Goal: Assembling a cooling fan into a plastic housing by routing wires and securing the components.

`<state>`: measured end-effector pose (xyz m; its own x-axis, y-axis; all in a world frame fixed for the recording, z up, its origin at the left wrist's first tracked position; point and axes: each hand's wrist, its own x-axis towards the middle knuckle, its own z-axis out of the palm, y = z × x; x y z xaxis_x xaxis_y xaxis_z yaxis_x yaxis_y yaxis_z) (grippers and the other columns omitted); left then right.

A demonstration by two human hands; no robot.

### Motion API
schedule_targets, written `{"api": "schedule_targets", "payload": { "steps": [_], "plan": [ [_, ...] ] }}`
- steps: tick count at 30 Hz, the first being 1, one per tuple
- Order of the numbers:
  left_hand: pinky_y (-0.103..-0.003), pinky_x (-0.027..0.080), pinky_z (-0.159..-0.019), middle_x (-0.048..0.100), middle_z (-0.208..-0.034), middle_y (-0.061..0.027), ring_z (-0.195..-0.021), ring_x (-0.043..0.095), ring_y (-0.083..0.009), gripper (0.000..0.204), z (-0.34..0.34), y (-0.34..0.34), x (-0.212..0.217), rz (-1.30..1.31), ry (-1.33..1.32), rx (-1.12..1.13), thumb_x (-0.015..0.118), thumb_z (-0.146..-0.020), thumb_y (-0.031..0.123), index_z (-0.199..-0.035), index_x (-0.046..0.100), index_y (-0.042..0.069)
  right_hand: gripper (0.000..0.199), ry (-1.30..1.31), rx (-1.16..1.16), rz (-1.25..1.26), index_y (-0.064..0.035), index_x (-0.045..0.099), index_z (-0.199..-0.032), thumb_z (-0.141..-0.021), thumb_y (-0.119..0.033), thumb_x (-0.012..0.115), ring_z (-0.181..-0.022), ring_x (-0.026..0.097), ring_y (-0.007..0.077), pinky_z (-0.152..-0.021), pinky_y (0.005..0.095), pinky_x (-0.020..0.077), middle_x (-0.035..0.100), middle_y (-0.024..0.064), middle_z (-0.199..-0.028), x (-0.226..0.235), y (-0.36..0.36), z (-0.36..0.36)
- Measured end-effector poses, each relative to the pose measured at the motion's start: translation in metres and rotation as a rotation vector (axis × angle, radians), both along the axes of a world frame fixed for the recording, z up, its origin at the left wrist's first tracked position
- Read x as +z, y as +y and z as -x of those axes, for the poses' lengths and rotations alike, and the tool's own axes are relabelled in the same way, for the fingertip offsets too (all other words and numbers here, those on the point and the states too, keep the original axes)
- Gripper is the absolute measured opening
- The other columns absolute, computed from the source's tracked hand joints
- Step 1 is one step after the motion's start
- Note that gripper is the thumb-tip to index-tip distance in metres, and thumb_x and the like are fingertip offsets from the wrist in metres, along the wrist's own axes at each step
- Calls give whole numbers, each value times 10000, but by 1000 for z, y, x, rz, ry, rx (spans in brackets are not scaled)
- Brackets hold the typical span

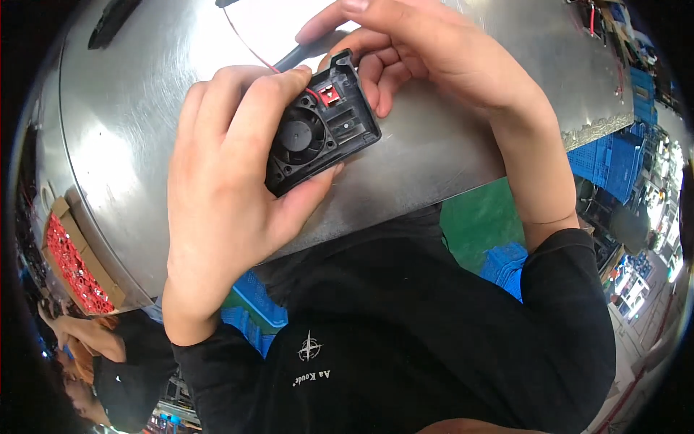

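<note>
At the far left edge of the bench point(130, 145) sits a cardboard box of small red parts point(72, 264), well apart from the hands, and below it another person point(94, 362) shows partly at the picture's lower corner. The bench itself is bare shiny metal, with a dark object point(110, 23) lying near its far rim. Moving in, the left hand point(231, 188) has its grip closed round a black plastic housing point(322, 124), fingers curled over the top edge and thumb pressed under the lower edge, holding it up just above the bench. A round black fan point(298, 134) sits in the housing's left half, partly covered by the left fingers. A thin red wire point(249, 47) runs from the housing's upper part away across the bench. The right hand point(426, 50) comes in from above, fingertips touching the housing's upper right corner; its grip is loosely bent, and a black tool handle point(307, 52) passes beneath its fingers. Blue crates point(607, 163) stand on the floor to the right
</note>
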<state>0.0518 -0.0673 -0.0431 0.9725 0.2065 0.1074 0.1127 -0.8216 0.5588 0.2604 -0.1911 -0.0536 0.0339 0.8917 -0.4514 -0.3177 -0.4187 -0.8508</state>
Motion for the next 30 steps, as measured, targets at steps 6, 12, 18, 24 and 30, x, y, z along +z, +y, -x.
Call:
{"api": "schedule_targets", "payload": {
  "steps": [6, 12, 18, 24, 30],
  "plan": [
    [-415, 493, -948, 624, -1178, -157, -1079, 598, -366, 653, 0, -2, 3, -24, 28, -1, 862, -645, 115, -1251, 639, 16, 544, -356, 39, -469, 49, 536, -1365, -1099, -424, 495, -685, 671, 129, -609, 225, 563, 660, 103, -897, -4, -8, -8],
    [-428, 494, -941, 621, -1189, -153, -1077, 593, -368, 648, 0, -9, -4, -9, -6, 8, 867, -653, 122, -1251, 636, 24, 636, 44, -82, 209, 14, 427, -1506, -1094, -468, 477, -555, 657, 177, -554, 247, 564, 659, 130, -856, 12, -5, -2],
    [-432, 495, -958, 603, -1236, -160, -1104, 583, -368, 652, -3, -3, -10, -41, -41, 23, 884, -661, 169, -1254, 643, 45, 454, -35, -109, 229, -16, 553, -1397, -1064, -321, 587, -685, 687, 202, -618, 279, 569, 663, 123, -887, 23, 3, 3],
    [-485, 465, -990, 649, -1167, -132, -1130, 624, -329, 566, -1, 13, -13, -32, -235, -86, 910, -668, 333, -1083, 616, 84, 606, -1120, 74, -322, -30, 630, -1376, -829, -266, 740, -860, 551, 127, -738, 270, 446, 626, 82, -1199, 23, -8, 4],
    [-451, 492, -946, 668, -1042, -111, -1060, 630, -307, 551, 4, 14, -26, -125, -316, -15, 886, -683, 432, -1047, 680, 74, 510, -1315, 106, -606, 33, 606, -1365, -953, -268, 625, -1120, 595, 244, -930, 354, 447, 643, 150, -1259, 7, -6, 23]
  ]
}}
